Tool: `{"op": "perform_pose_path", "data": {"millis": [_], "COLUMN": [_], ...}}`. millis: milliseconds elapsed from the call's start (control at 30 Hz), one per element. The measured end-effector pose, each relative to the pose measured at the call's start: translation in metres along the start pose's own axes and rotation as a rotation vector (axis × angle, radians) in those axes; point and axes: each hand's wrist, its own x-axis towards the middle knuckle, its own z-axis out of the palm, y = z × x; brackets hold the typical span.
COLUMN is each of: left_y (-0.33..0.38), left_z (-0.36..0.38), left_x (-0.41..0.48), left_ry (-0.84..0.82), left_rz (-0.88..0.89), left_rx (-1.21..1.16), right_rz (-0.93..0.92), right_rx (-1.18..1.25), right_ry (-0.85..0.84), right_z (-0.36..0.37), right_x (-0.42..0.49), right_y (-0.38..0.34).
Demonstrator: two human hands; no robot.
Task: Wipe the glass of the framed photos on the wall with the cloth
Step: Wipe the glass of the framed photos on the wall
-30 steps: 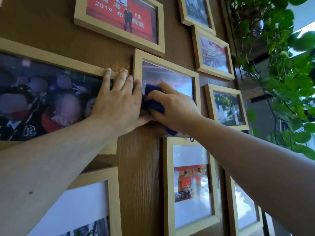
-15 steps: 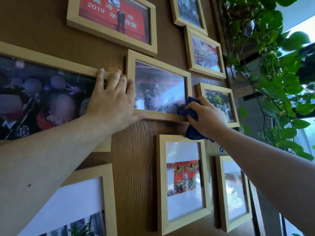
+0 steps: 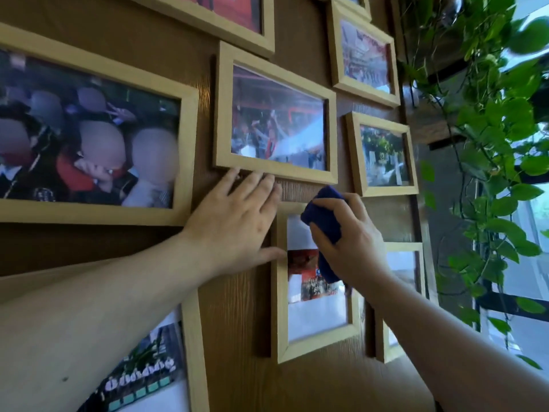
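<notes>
Several light wooden photo frames hang on a brown wood-grain wall [image 3: 237, 337]. My right hand [image 3: 350, 242] grips a bunched dark blue cloth [image 3: 325, 221] and holds it against the upper glass of the lower middle frame [image 3: 315, 316]. My left hand [image 3: 234, 221] lies flat on the wall with fingers spread. Its fingertips touch the bottom edge of the middle frame [image 3: 276, 120], and its thumb rests on the left edge of the lower middle frame. My right hand and wrist hide part of that frame's photo.
A large frame [image 3: 89, 138] hangs at the left, and smaller frames [image 3: 383, 156] hang at the right. A trailing green plant [image 3: 493, 144] hangs close by the right-hand frames in front of a window. Another frame [image 3: 166, 367] sits at lower left under my left forearm.
My right hand has moved the cloth down from the middle frame's lower right corner onto the lower middle frame. My left hand has dropped from the middle frame's left side to below it.
</notes>
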Motion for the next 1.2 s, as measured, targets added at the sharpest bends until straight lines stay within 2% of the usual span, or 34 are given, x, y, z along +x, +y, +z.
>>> {"op": "perform_pose_path", "data": {"millis": [133,367,533,700,767,900,1000,1200], "left_y": [0.014,0.016,0.017,0.020,0.021,0.022,0.023,0.023], "left_z": [0.015,0.023,0.025,0.026,0.027,0.026,0.025,0.026], "left_x": [0.000,0.002,0.003,0.003,0.002,0.002,0.001,0.002], "left_ry": [-0.036,-0.043,-0.045,-0.036,-0.033,-0.026,-0.031,-0.047], "left_rz": [0.004,-0.009,-0.018,-0.032,-0.032,-0.029,-0.038,-0.046], "left_rx": [-0.033,-0.065,-0.061,-0.075,-0.077,-0.092,-0.100,-0.105], "right_rz": [-0.090,-0.156,0.105,0.174,0.110,-0.162,-0.214,0.012], "right_rx": [-0.027,-0.127,-0.204,-0.197,-0.115,-0.046,-0.083,-0.223], "right_ry": [-0.065,-0.056,-0.085,-0.082,-0.061,-0.076,-0.092,-0.151], "right_z": [0.016,0.029,0.021,0.019,0.021,0.027,0.027,0.016], "right_x": [-0.004,-0.017,-0.042,-0.039,-0.034,-0.035,-0.038,-0.062], "right_y": [-0.009,0.007,0.050,0.048,0.030,0.002,0.009,0.056]}}
